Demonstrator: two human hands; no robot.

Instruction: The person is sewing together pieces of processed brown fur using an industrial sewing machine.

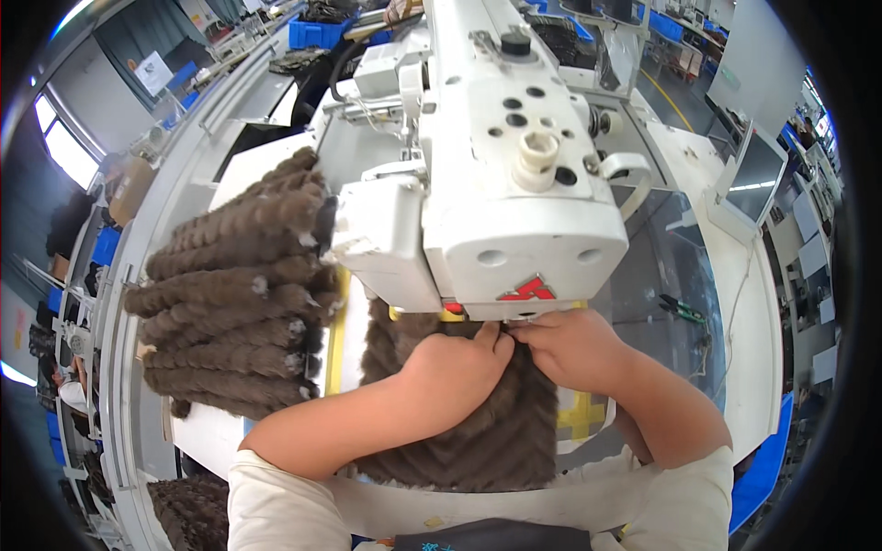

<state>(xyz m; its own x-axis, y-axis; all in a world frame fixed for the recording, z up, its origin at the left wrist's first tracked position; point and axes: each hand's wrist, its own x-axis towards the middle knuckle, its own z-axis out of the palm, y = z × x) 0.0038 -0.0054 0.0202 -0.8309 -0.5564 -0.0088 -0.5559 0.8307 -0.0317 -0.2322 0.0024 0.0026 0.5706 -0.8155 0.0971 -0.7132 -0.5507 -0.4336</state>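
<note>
A white industrial sewing machine (514,220) fills the upper middle of the head view. Beneath its head lies a brown fur piece (487,450) with a chevron pattern, reaching toward my body. My left hand (455,372) has its fingers bent together on the fur, close to the front of the machine head. Just right of it, my right hand (570,349) grips the same piece at its upper edge. The needle area and my fingertips are partly hidden by the head. A stack of brown fur strips (230,294) lies on the table to the left.
Green-handled snips (684,310) lie on the clear plate to the right, near a tilted screen (746,179). A blue bin (767,459) stands at the lower right. More dark fur (188,510) is at the lower left. A person (73,390) is at the far left.
</note>
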